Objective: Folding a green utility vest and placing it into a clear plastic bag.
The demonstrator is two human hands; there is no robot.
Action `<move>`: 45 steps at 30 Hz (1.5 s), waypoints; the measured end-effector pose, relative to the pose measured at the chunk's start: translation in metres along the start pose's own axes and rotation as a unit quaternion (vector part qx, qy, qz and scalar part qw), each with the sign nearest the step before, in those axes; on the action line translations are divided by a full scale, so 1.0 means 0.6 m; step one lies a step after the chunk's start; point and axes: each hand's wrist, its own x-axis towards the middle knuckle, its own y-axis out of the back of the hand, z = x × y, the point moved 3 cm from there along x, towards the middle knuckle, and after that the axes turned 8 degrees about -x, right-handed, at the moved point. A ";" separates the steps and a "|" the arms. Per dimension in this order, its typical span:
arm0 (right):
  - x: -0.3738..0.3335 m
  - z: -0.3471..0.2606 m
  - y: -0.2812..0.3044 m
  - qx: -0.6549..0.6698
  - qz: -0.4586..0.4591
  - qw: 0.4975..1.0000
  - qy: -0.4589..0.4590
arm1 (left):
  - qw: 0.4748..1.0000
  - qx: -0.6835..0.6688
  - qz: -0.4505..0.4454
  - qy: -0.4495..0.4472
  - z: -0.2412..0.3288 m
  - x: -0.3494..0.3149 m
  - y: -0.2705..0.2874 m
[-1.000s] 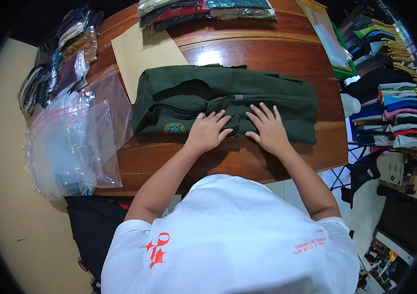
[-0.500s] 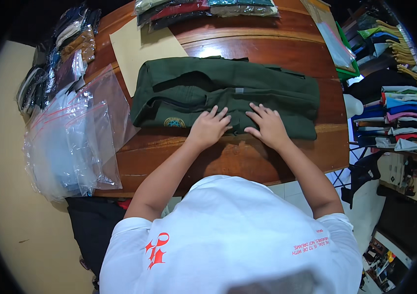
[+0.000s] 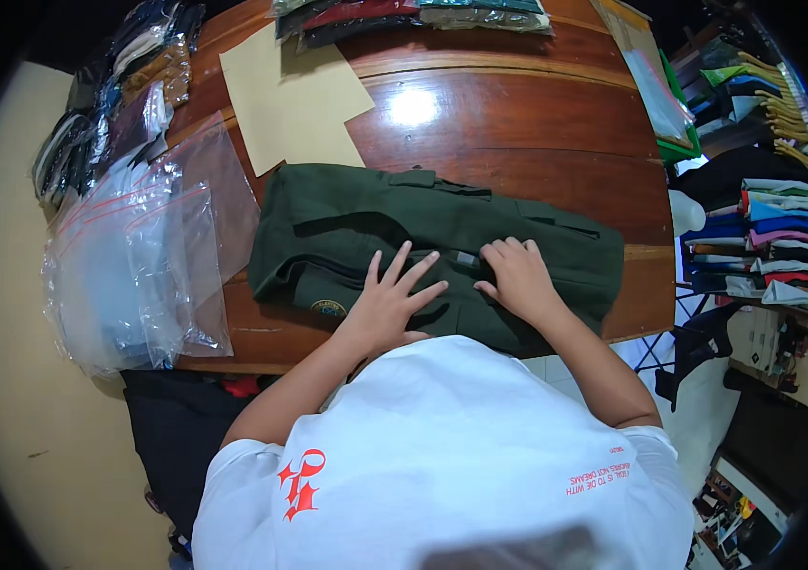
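Note:
A folded dark green garment (image 3: 328, 195) lies across the near part of the table, its near side close to my body. A round yellow badge shows at its left, and a small grey tag lies near its middle. My left hand (image 3: 390, 304) rests on the cloth just right of the badge, fingers spread wide. On the cloth beside the grey tag is my right hand (image 3: 523, 280), its fingers slightly bent and the thumb apart from them. My body hides part of the garment's near edge.
Clear plastic bags (image 3: 138, 275) are piled at the table's left. Bagged garments (image 3: 404, 19) lie at the far edge, others (image 3: 152, 76) at far left. Beige cardboard (image 3: 290, 95) lies beyond the green garment. A green crate (image 3: 677, 147) and hanging clothes (image 3: 774, 218) stand at right.
The green garment has slid toward me, and both hands have moved nearer with it. More of the cardboard shows behind it. My left fingers have spread wider.

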 end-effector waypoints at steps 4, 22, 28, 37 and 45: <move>-0.003 -0.023 0.014 -0.010 0.020 0.998 0.058 | 1.000 0.002 -0.002 -0.003 0.010 0.007 0.007; 0.056 0.104 -0.026 0.185 0.083 0.978 -0.046 | 0.991 0.026 0.119 -0.046 -0.002 0.006 0.000; 0.075 0.120 -0.035 0.149 0.073 0.983 -0.073 | 0.993 0.056 0.099 -0.009 -0.032 0.058 -0.013; 0.057 0.095 -0.019 0.087 0.090 0.992 -0.004 | 0.991 0.020 0.134 0.013 -0.009 0.027 -0.027; 0.044 0.056 -0.030 0.053 0.124 0.991 -0.020 | 0.995 0.014 0.101 0.003 -0.006 0.050 -0.026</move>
